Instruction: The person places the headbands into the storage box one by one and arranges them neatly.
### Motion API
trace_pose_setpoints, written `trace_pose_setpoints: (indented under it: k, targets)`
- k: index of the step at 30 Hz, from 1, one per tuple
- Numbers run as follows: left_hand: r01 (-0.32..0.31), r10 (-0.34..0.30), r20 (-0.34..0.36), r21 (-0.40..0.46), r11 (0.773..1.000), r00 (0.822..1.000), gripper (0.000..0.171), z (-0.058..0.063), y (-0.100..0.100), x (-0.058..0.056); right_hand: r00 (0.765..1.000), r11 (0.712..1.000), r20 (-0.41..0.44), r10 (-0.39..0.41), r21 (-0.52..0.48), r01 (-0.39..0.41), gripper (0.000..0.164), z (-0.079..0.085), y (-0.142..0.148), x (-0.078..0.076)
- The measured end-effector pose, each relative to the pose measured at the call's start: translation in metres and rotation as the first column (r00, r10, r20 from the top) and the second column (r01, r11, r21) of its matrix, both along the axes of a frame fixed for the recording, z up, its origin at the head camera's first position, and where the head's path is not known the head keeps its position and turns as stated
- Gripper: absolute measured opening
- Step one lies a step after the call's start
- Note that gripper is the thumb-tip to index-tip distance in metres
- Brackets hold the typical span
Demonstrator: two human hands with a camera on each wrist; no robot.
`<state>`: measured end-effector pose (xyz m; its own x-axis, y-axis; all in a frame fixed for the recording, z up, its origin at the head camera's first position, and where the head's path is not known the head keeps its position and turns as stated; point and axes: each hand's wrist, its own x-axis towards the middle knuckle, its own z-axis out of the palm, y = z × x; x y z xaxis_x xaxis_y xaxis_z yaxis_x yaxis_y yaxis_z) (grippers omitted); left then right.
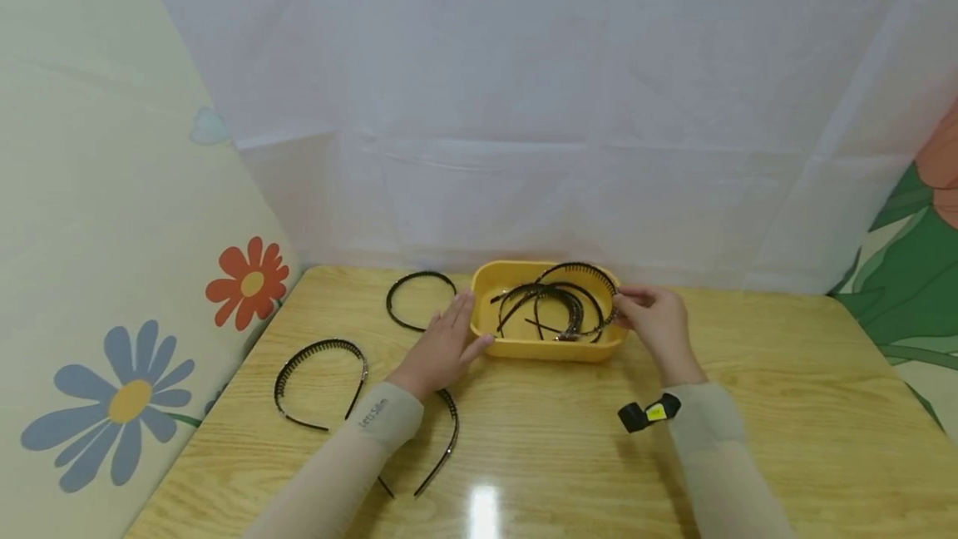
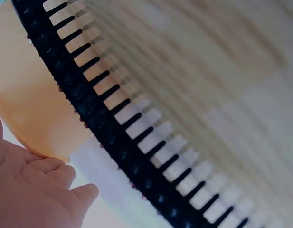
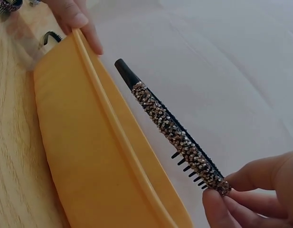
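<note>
My right hand [image 1: 655,324] pinches a black toothed headband [image 3: 171,128] between thumb and fingers at the right end of a yellow plastic bin [image 1: 539,349]. Sparkly stones cover the headband's outer face, and its arc leans over the bin. Inside the bin lie several other black headbands [image 1: 550,289], overlapping one another. My left hand [image 1: 441,349] rests against the bin's left end, fingers extended along the rim and thumb toward the front. Under my left forearm, another headband [image 1: 452,431] is partly hidden; a toothed headband [image 2: 96,114] crosses the left wrist view up close.
A black headband [image 1: 322,345] lies on the wooden table [image 1: 554,447] at the left, and another headband [image 1: 422,274] sits behind my left hand. White sheeting [image 1: 479,123] hangs along the table's back edge. A flower-patterned cloth [image 1: 112,273] stands at the left.
</note>
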<state>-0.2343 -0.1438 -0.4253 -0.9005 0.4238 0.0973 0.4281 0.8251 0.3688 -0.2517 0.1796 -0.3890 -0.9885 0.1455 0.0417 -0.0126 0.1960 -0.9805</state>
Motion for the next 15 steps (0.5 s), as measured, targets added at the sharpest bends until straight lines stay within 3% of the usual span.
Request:
trace_pose_setpoints:
  k: [15]
  targets:
    - [-0.008, 0.006, -0.044, -0.047, 0.999, 0.999, 0.082, -0.0017, -0.0001, 0.0011, 0.999, 0.981, -0.007, -0.031, 0.191, 0.032, 0.025, -0.0012, -0.007, -0.01]
